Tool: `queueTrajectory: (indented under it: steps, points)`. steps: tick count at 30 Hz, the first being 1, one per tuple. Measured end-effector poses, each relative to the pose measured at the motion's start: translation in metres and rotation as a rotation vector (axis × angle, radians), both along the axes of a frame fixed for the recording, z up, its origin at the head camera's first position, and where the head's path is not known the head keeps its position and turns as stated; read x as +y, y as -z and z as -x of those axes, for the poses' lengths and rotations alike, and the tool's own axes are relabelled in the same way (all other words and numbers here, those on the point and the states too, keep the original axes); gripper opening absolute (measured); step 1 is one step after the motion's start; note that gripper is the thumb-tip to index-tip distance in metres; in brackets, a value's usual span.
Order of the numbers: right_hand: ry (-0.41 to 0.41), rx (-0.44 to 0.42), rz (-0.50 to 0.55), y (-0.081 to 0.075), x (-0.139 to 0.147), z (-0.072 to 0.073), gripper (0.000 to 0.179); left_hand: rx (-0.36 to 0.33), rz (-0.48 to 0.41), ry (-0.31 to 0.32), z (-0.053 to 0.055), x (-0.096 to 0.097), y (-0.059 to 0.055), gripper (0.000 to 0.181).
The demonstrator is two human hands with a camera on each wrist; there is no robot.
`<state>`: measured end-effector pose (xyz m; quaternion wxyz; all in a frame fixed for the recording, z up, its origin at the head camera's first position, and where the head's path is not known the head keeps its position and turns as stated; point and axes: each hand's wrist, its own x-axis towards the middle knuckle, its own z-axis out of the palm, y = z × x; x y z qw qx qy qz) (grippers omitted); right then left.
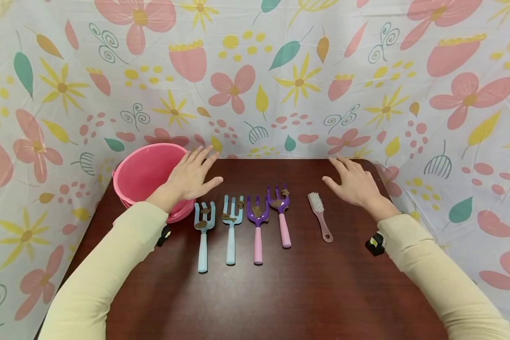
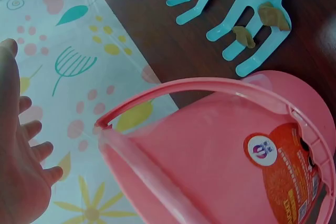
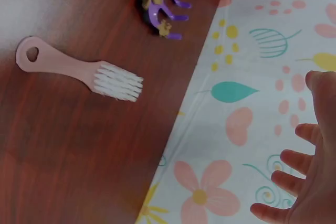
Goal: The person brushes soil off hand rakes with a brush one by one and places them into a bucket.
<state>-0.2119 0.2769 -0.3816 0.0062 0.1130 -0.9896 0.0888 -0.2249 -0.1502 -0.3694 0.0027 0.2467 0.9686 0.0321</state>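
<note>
My left hand hovers with spread fingers over the right side of a pink bucket. Past the brush, my right hand is held out flat, holding nothing. Between the hands lie two light blue hand forks and two purple forks with pink handles, tines pointing away. Brown clumps stick to their tines. A pink brush with white bristles lies nearest the right hand. In the left wrist view the bucket's handle and an orange label show.
Everything stands on a dark brown table. A white curtain with flower prints hangs behind it and along both sides. The bucket stands at the table's back left corner. Both wrists carry small black devices.
</note>
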Motion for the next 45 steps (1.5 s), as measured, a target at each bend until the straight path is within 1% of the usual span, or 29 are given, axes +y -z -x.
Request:
queueTrajectory:
  steps: [7, 13, 18, 26, 33, 40, 45]
  points:
    - [0.045, -0.034, 0.04, 0.015, 0.005, -0.002, 0.069, 0.033, -0.028, 0.031, -0.001, 0.004, 0.009, 0.069]
    - [0.067, -0.085, 0.094, 0.028, 0.009, -0.005, 0.068, 0.054, -0.042, 0.057, -0.003, 0.007, 0.017, 0.068]
    - [0.082, -0.121, 0.1, 0.039, 0.011, -0.007, 0.068, 0.087, -0.048, 0.08, -0.003, 0.009, 0.023, 0.066]
    - [0.097, -0.122, 0.094, 0.056, 0.012, -0.011, 0.066, 0.078, -0.03, 0.094, -0.005, 0.012, 0.031, 0.066]
    - [0.134, -0.149, 0.114, 0.069, 0.011, -0.017, 0.064, 0.077, -0.046, 0.105, -0.007, 0.016, 0.038, 0.065]
    - [0.177, -0.19, 0.126, 0.082, 0.013, -0.02, 0.063, 0.065, -0.052, 0.107, -0.011, 0.021, 0.043, 0.064]
    - [0.194, -0.195, 0.124, 0.092, 0.015, -0.023, 0.059, 0.069, -0.048, 0.113, -0.013, 0.025, 0.05, 0.064]
